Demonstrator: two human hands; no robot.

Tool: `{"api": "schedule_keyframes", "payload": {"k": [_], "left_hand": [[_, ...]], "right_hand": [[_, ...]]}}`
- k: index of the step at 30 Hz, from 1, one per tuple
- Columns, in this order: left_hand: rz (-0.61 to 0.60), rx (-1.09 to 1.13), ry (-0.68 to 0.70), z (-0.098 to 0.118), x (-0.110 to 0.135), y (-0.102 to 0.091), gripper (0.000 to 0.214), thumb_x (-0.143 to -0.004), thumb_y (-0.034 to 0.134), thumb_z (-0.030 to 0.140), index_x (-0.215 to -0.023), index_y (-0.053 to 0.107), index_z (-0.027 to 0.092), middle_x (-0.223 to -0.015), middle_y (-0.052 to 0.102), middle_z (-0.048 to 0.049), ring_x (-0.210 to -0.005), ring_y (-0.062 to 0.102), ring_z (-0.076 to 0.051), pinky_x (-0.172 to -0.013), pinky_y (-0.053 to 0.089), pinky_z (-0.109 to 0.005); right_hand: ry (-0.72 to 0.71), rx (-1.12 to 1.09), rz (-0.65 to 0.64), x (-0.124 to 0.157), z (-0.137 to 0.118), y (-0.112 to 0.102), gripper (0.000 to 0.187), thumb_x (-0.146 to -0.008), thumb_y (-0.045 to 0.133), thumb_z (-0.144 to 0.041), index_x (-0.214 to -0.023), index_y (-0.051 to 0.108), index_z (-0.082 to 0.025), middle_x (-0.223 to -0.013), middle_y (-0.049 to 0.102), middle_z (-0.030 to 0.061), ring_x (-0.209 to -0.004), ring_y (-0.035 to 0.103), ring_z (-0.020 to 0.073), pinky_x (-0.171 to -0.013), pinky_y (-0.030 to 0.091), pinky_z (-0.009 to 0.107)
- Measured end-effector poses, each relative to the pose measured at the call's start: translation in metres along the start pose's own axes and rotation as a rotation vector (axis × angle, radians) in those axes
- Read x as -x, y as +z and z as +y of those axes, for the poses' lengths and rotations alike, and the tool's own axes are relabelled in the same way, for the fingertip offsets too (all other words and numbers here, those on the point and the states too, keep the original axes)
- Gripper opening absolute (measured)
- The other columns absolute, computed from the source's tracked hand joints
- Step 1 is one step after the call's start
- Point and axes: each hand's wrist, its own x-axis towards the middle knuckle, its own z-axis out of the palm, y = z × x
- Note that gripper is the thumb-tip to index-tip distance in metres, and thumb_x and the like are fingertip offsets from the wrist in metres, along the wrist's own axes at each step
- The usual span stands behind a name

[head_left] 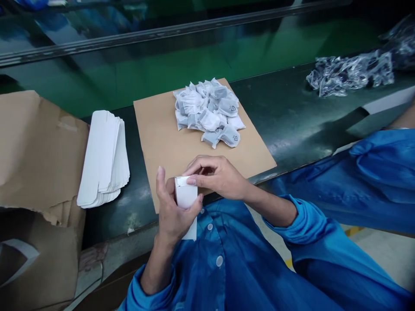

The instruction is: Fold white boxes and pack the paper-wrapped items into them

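Note:
Upright in front of my body is a small white carton (186,196). My left hand (173,211) is wrapped round it, thumb across the near face and index finger raised. At its top end, the fingers and thumb of my right hand (214,177) pinch the flap area; whether the flap is fully closed I cannot tell. Beyond my hands, a heap of small white wrapped packets (207,108), some with printed dark symbols, lies on a flat brown cardboard sheet (162,147).
To the left, a stack of flat white cartons (103,160) lies beside a large brown cardboard box (39,151). Clear plastic bags (352,73) are at the back right of the dark bench (285,112). A co-worker's blue sleeve (382,164) reaches in at the right.

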Motion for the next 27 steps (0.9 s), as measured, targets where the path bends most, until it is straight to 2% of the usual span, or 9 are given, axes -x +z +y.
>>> {"api": "schedule_keyframes", "payload": {"k": [4, 6, 11, 17, 20, 22, 23, 25, 27], "left_hand": [[-0.108, -0.167, -0.023, 0.004, -0.003, -0.012, 0.087, -0.078, 0.072, 0.042, -0.151, 0.028, 0.024, -0.144, 0.051, -0.0169, -0.122, 0.06, -0.032, -0.09, 0.056, -0.041], [-0.152, -0.182, -0.008, 0.005, -0.004, -0.014, 0.086, -0.08, 0.07, 0.041, -0.152, 0.027, 0.025, -0.147, 0.049, -0.0157, -0.13, 0.055, -0.033, -0.098, 0.053, -0.043], [-0.185, -0.199, -0.03, 0.005, -0.006, -0.01, 0.092, -0.082, 0.068, 0.044, -0.156, 0.018, 0.022, -0.15, 0.046, -0.0189, -0.132, 0.053, -0.034, -0.099, 0.053, -0.047], [-0.167, -0.164, -0.068, 0.001, -0.007, -0.01, 0.091, -0.082, 0.067, 0.044, -0.156, 0.018, 0.021, -0.156, 0.037, -0.0191, -0.137, 0.048, -0.035, -0.104, 0.049, -0.049], [-0.197, -0.127, -0.062, 0.0, -0.005, -0.01, 0.09, -0.083, 0.067, 0.042, -0.156, 0.017, 0.022, -0.157, 0.036, -0.0181, -0.138, 0.046, -0.034, -0.105, 0.048, -0.049], [-0.218, -0.095, -0.067, 0.0, -0.003, -0.008, 0.089, -0.083, 0.067, 0.041, -0.155, 0.02, 0.023, -0.156, 0.037, -0.0174, -0.138, 0.045, -0.033, -0.106, 0.047, -0.048], [-0.2, -0.082, -0.082, 0.0, -0.003, -0.006, 0.087, -0.082, 0.069, 0.041, -0.153, 0.024, 0.023, -0.154, 0.038, -0.017, -0.138, 0.045, -0.033, -0.107, 0.046, -0.047], [-0.05, -0.049, -0.141, -0.001, -0.007, 0.001, 0.081, -0.077, 0.074, 0.043, -0.145, 0.037, 0.022, -0.15, 0.042, -0.0163, -0.135, 0.048, -0.032, -0.108, 0.044, -0.047], [0.193, 0.076, -0.24, -0.004, -0.015, 0.008, 0.074, -0.075, 0.076, 0.046, -0.137, 0.043, 0.022, -0.14, 0.05, -0.0148, -0.123, 0.057, -0.03, -0.104, 0.048, -0.047]], "right_hand": [[-0.009, 0.031, 0.003, 0.001, 0.001, -0.001, 0.02, -0.082, 0.075, -0.034, -0.092, 0.076, -0.017, -0.093, 0.069, 0.0036, -0.08, 0.063, 0.0129, -0.072, 0.05, 0.027], [0.004, -0.019, 0.004, 0.002, 0.002, -0.001, 0.019, -0.082, 0.075, -0.032, -0.092, 0.076, -0.017, -0.09, 0.07, 0.0033, -0.078, 0.063, 0.0128, -0.071, 0.05, 0.026], [-0.061, 0.108, 0.084, 0.008, 0.003, 0.003, 0.013, -0.086, 0.07, -0.026, -0.094, 0.076, -0.018, -0.094, 0.07, 0.0037, -0.086, 0.066, 0.0137, -0.075, 0.052, 0.026], [-0.313, 0.281, 0.159, 0.019, 0.024, 0.019, 0.025, -0.094, 0.06, -0.03, -0.114, 0.071, -0.019, -0.116, 0.072, 0.0082, -0.112, 0.065, 0.0173, -0.099, 0.052, 0.037], [-0.392, 0.453, 0.256, 0.02, 0.036, 0.025, 0.024, -0.097, 0.053, -0.029, -0.109, 0.072, -0.018, -0.114, 0.073, 0.0101, -0.107, 0.066, 0.0183, -0.097, 0.053, 0.04], [-0.392, 0.504, 0.232, 0.02, 0.039, 0.024, 0.026, -0.099, 0.05, -0.029, -0.104, 0.073, -0.018, -0.113, 0.072, 0.0101, -0.106, 0.065, 0.0182, -0.097, 0.053, 0.039], [-0.383, 0.498, 0.189, 0.02, 0.038, 0.023, 0.027, -0.099, 0.048, -0.029, -0.106, 0.072, -0.018, -0.116, 0.072, 0.0095, -0.11, 0.064, 0.0178, -0.099, 0.051, 0.038], [-0.316, 0.441, 0.121, 0.022, 0.033, 0.019, 0.032, -0.099, 0.05, -0.033, -0.124, 0.064, -0.019, -0.13, 0.066, 0.0089, -0.121, 0.059, 0.0174, -0.105, 0.048, 0.037], [-0.173, 0.414, 0.098, 0.026, 0.027, 0.015, 0.061, -0.092, 0.062, -0.042, -0.146, 0.045, -0.02, -0.146, 0.053, 0.0113, -0.127, 0.056, 0.0206, -0.105, 0.047, 0.038]]}}
